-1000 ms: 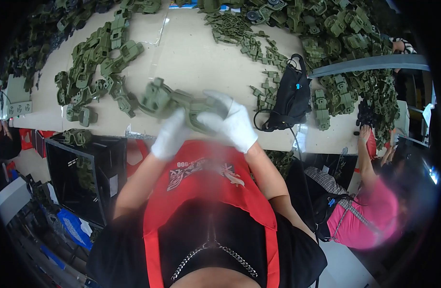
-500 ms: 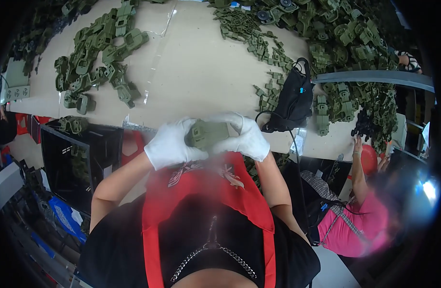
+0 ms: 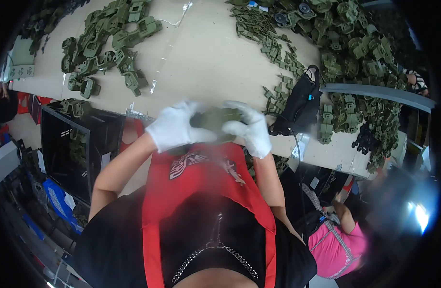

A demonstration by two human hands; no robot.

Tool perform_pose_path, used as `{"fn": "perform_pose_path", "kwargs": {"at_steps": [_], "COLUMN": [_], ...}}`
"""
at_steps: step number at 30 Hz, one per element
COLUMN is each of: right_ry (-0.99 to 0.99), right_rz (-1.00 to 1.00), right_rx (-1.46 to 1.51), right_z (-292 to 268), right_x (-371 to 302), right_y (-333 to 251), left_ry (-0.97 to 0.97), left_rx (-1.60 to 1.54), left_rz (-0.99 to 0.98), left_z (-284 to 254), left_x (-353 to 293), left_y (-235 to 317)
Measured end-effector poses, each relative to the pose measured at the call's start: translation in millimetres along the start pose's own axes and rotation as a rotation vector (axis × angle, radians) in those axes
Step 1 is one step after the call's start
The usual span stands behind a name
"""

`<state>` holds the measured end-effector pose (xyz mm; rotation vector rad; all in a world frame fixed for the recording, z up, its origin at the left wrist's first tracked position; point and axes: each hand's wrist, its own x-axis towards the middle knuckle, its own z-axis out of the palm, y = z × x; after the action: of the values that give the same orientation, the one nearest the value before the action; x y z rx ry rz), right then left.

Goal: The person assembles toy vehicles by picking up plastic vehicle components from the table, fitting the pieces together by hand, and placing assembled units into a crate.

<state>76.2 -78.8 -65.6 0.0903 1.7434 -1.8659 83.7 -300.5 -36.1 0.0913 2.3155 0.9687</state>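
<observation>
Between my two white-gloved hands is an olive-green moulded plastic part [image 3: 214,123], smeared by motion. My left hand [image 3: 175,127] grips its left side, the thumb along the near edge. On the opposite side my right hand [image 3: 251,128] has its fingers curled over the far edge and its thumb against the middle. The part is over the table's near edge, just beyond my red apron [image 3: 201,175]. More green plastic parts [image 3: 103,48] lie piled on the table to the far left.
A black crate [image 3: 69,149] with green parts stands at left below the table [image 3: 201,53]. Heaps of green pieces [image 3: 350,53] cover the far right, near a black pouch with a cable [image 3: 300,103] and a grey curved bar [image 3: 379,91]. A person in pink [image 3: 340,247] is at right.
The green part has turned in my hands and moved slightly up, and my right-hand fingers have shifted on it. The scene has slid a little rightward. The person at right has drawn an arm back.
</observation>
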Motion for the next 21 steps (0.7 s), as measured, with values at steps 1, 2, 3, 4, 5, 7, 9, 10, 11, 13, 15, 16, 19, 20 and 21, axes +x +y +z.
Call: {"fn": "perform_pose_path", "kwargs": {"at_steps": [1,2,3,4,5,7,9,10,11,13,15,16,19,20,21], "right_ry": [0.098,0.117,0.137,0.121,0.129,0.137,0.357,0.353,0.238,-0.111,-0.166,-0.180,-0.171,-0.144,-0.150], "right_rz": [-0.014,-0.047,-0.080,-0.081,-0.001,0.083,-0.103,-0.033,-0.216,-0.324,-0.177,-0.063,-0.050,-0.157,-0.153], "right_rx": [0.027,0.152,0.276,0.270,0.233,0.192,-0.683,-0.656,-0.916,-0.915,-1.049,-1.054,-1.059,-1.058,-1.060], "right_z": [-5.4,-14.6,-24.0,-30.6,-36.6,-39.4,-37.2,-12.9,-0.7,31.0,52.5,57.8,55.9,48.9,37.9], "right_x": [-4.5,-9.7,-13.7,-17.1,-22.0,-25.2,-27.3,-26.2,-22.9,-9.1,4.0,4.8,-3.6,-6.5,-5.5], "right_y": [-2.1,3.3,13.1,19.3,26.7,29.5,24.1,-11.4,-27.6,-41.5,-26.2,-26.4,-18.7,-13.8,-6.5], "left_ry": [0.004,0.137,0.269,0.049,0.004,0.018,0.022,0.026,0.025,-0.009,0.013,-0.001,0.015,0.006,-0.004], "left_rx": [0.004,-0.099,-0.203,-0.792,-0.710,-0.836,-0.894,-0.946,-0.944,-0.783,-0.594,-0.613,-0.600,-0.587,-0.575], "left_rz": [-0.001,0.023,0.048,0.004,-0.061,-0.130,-0.187,-0.240,-0.240,-0.087,0.066,0.060,0.090,0.070,0.049], "left_z": [-1.5,-6.0,-7.9,6.0,11.8,26.5,30.2,31.4,32.6,33.3,37.3,37.5,53.0,51.4,50.0], "left_x": [-5.2,-14.2,-20.0,-20.7,-21.2,-18.8,-16.5,-14.5,-12.7,-8.5,-9.0,-9.9,-8.2,-9.5,-11.0], "left_y": [-6.3,-15.4,-20.8,-26.7,-24.3,-30.4,-27.6,-28.0,-25.9,-22.1,-28.5,-28.2,-43.3,-40.3,-37.5]}}
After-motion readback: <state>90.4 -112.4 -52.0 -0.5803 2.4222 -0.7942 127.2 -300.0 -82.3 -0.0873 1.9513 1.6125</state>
